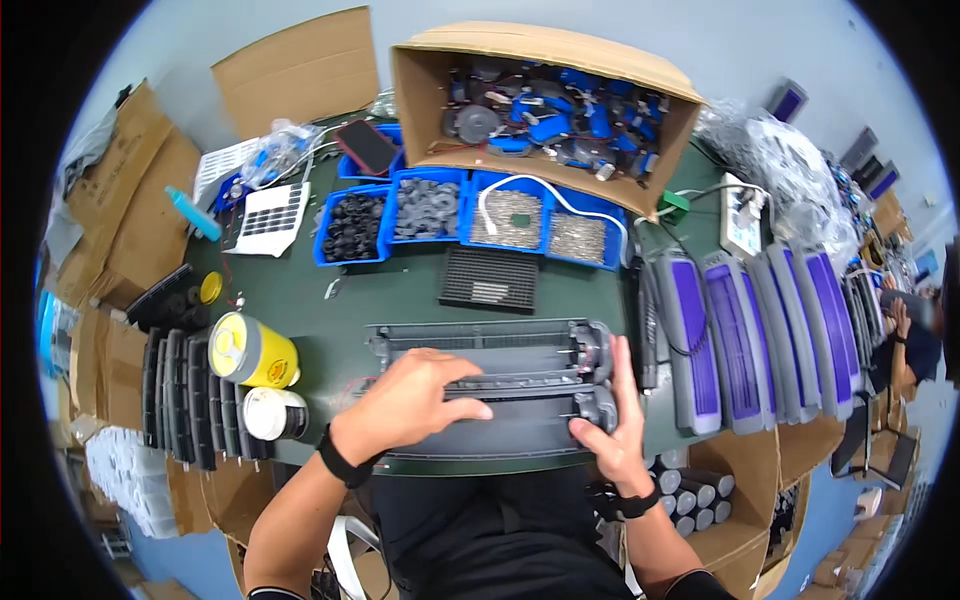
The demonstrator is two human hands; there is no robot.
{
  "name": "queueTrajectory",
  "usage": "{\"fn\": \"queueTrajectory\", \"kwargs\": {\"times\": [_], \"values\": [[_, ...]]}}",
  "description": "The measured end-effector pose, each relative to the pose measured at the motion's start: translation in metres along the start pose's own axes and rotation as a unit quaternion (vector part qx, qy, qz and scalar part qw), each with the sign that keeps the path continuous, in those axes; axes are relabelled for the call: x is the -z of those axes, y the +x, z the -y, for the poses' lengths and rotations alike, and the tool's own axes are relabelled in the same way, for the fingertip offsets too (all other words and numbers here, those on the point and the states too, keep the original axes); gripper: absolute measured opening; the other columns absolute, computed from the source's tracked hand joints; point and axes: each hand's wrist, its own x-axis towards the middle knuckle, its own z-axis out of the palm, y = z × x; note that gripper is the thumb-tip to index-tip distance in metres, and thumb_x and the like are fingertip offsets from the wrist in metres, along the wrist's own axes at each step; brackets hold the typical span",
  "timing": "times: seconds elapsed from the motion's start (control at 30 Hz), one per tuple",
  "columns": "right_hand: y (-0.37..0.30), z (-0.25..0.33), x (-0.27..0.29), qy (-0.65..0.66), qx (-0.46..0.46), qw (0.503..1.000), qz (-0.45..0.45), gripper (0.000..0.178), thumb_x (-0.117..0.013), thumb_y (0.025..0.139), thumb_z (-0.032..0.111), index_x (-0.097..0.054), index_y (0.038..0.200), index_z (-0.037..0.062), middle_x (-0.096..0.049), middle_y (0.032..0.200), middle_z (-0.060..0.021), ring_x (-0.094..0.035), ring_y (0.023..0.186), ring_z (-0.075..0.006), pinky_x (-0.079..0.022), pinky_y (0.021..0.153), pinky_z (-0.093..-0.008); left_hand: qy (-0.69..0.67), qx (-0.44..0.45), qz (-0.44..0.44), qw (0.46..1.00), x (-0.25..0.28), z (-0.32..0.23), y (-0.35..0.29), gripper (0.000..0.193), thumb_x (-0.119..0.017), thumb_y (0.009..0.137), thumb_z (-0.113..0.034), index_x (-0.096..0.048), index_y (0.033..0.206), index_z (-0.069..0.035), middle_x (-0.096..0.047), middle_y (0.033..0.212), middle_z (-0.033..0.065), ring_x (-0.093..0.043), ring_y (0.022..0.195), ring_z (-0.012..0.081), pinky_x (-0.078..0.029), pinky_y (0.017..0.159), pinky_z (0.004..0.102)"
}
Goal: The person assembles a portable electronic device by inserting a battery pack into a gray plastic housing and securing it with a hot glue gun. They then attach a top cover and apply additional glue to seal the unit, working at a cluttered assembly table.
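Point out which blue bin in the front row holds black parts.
The leftmost blue bin: it holds black parts, whereas the next one holds grey parts and the two at right hold silvery pieces.

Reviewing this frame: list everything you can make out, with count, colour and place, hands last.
long housings: two, grey, front centre
bins: five, blue, table's back half
rack: one, black, before the bins
phone: one, dark, on the rear bin
large box: one, brown, behind the bins
yellow tub: one, yellow and grey, left
jar: one, white, beside the tub
dark strips: several, dark grey, far left
purple panels: several, purple and grey, right
power strip: one, white, back right
table: one, green, centre
co-worker: one, dark top, far right
left hand: one, bare, over the housings
right hand: one, bare, at their right end
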Motion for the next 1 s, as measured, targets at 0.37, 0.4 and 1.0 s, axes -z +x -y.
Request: {"fn": "queueTrajectory", "kwargs": {"times": [0.37,0.4,1.0], "values": [[0.023,0.0,-0.003,0.045,-0.04,0.998,0.025,0.091,-0.073,0.078,0.028,-0.046,0.156,-0.0095,-0.029,0.172,-0.0242,-0.035,0.156,-0.0334,-0.027,0.127,-0.0426,0.021,-0.091,-0.079,0.993,0.007,0.009,-0.034,0.052,-0.078,0.094,-0.034,-0.067,0.132,0.0,-0.072,0.128,0.0201,-0.065,0.123,0.037,-0.047,0.11,0.047],[0.022,-0.001,-0.003,0.058,-0.046,0.997,0.019,0.093,-0.074,0.078,0.027,-0.044,0.157,-0.0103,-0.028,0.173,-0.0235,-0.035,0.157,-0.0325,-0.027,0.127,-0.0415,0.019,-0.059,-0.092,0.994,0.025,0.0,-0.05,0.053,-0.078,0.096,-0.029,-0.064,0.139,-0.002,-0.069,0.135,0.0188,-0.064,0.127,0.0361,-0.048,0.11,0.0459],[0.019,0.009,-0.013,0.102,-0.1,0.99,-0.011,0.1,-0.065,0.072,0.02,-0.034,0.164,-0.0047,-0.05,0.157,-0.02,-0.054,0.139,-0.0275,-0.04,0.118,-0.0368,-0.275,0.211,-0.302,0.888,-0.021,0.049,-0.136,0.036,-0.063,0.107,-0.009,-0.063,0.14,0.003,-0.073,0.129,0.011,-0.066,0.116,0.0152,-0.052,0.103,0.0319]]}}
